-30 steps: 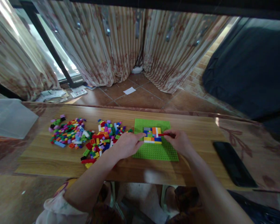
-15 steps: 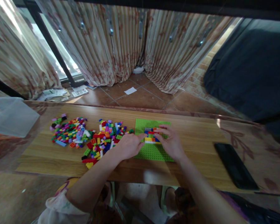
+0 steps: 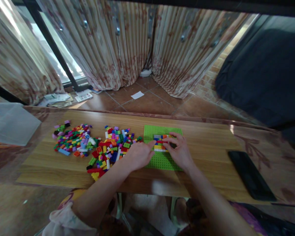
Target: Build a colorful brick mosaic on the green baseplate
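A bright green studded baseplate (image 3: 159,164) lies on the wooden board, with several rows of toy bricks (image 3: 159,147) in grey, blue, yellow, white and orange built up on it. My left hand (image 3: 141,154) reaches in from the left, its index finger stretched to the left end of the rows and its thumb apart below. A long red brick (image 3: 160,142) lies across the middle of the rows. My right hand (image 3: 180,151) comes from the right, its thumb and fingers closed about the red brick's right end. Its fingers partly cover the right side of the build.
Loose mixed bricks (image 3: 113,144) are heaped left of the baseplate, and a second heap of small pieces (image 3: 75,139) lies farther left. A black phone (image 3: 250,175) rests at the right. A translucent plastic box (image 3: 12,123) stands beyond the left end of the wooden board (image 3: 206,164).
Both hands stay at the build with only slight finger movement. The whole view has shifted a little, so the baseplate and phone appear slightly farther right.
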A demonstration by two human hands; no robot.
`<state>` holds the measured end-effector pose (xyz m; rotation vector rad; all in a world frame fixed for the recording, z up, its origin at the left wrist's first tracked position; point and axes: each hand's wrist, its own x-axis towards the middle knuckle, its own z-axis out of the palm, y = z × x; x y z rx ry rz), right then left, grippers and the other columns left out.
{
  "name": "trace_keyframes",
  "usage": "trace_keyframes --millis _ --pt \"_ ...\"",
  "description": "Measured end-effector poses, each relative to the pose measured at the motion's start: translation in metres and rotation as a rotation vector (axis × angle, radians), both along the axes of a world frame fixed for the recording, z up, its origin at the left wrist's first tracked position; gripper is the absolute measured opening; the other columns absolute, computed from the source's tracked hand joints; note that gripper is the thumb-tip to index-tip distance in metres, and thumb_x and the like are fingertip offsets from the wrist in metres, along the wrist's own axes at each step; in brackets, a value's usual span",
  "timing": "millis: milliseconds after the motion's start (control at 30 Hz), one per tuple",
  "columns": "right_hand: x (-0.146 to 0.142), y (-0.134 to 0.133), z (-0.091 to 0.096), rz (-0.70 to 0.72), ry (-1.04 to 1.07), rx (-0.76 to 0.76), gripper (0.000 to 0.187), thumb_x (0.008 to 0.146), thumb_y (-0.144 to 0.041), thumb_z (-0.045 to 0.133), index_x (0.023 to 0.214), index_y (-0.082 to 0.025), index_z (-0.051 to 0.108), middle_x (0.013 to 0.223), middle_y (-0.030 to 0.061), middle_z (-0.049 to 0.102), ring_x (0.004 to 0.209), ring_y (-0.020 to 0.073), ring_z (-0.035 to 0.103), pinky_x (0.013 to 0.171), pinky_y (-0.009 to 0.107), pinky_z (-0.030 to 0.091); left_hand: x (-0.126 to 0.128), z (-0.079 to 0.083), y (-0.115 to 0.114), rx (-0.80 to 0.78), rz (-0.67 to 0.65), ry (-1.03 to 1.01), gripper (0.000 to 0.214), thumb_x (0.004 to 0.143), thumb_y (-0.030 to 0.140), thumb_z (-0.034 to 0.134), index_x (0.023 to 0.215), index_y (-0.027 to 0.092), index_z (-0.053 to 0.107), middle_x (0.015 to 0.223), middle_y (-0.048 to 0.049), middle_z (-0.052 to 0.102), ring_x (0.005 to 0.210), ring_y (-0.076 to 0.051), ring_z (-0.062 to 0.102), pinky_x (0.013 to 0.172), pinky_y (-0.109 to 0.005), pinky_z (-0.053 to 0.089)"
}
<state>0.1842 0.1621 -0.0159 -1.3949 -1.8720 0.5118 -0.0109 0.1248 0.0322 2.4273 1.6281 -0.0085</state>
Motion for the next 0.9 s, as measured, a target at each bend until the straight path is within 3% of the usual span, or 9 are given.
trace_keyframes --millis 233,500,900 --pt "0.006 0.003 0.003 -0.065 0.033 -0.039 0.020 0.076 -0.030 0.064 0.093 -0.024 0.074 0.117 0.0084 0.060 0.110 0.0253 0.055 0.098 0.047 0.041 0.006 -0.003 0.001 0.020 -0.040 0.015 0.041 0.091 0.033 0.044 0.130 0.019 0.049 0.086 -0.0099 0.073 0.081 -0.028 0.071 0.070 -0.038 0.055" --pt "0.015 0.012 0.000 -0.201 0.203 -0.101 0.029 0.081 -0.039 0.057 0.095 -0.019 0.071 0.112 0.0110 0.064 0.105 0.0247 0.059 0.093 0.045 0.045 0.007 0.000 0.003 -0.022 -0.032 0.021 0.051 0.093 0.033 0.042 0.140 0.015 0.039 0.090 -0.0127 0.073 0.086 -0.029 0.070 0.073 -0.040 0.054" --pt "0.002 0.011 -0.001 -0.196 -0.005 -0.057 0.030 0.079 -0.038 0.060 0.100 -0.017 0.068 0.110 0.0132 0.065 0.107 0.0264 0.056 0.097 0.046 0.041 0.013 -0.005 0.002 0.007 -0.022 0.016 0.051 0.092 0.034 0.045 0.140 0.016 0.039 0.089 -0.0116 0.073 0.084 -0.029 0.071 0.070 -0.038 0.054"
